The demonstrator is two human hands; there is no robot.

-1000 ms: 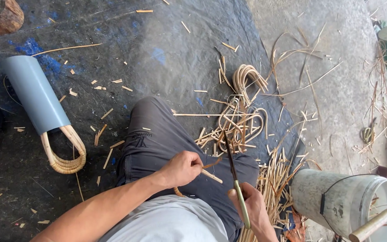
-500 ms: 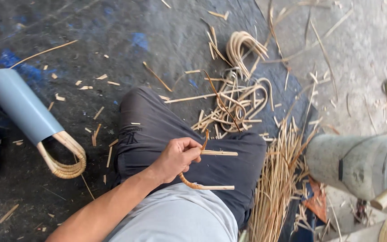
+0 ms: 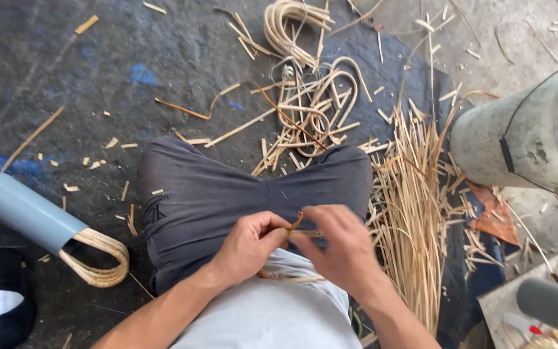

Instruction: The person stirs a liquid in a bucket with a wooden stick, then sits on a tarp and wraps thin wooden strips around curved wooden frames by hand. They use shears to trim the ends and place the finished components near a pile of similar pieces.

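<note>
Here the left hand (image 3: 248,242) and right hand (image 3: 340,249) meet over the lap, each pinching an end of a thin cane strip (image 3: 297,223) curling between the fingertips. Bent cane loops (image 3: 314,113) already lie ahead of the knees, while a thick sheaf of loose splints (image 3: 414,213) waits on the right, so much seems left. That side is crowded by the pale bucket (image 3: 524,139); the left has room up to the grey pipe (image 3: 24,210).
</note>
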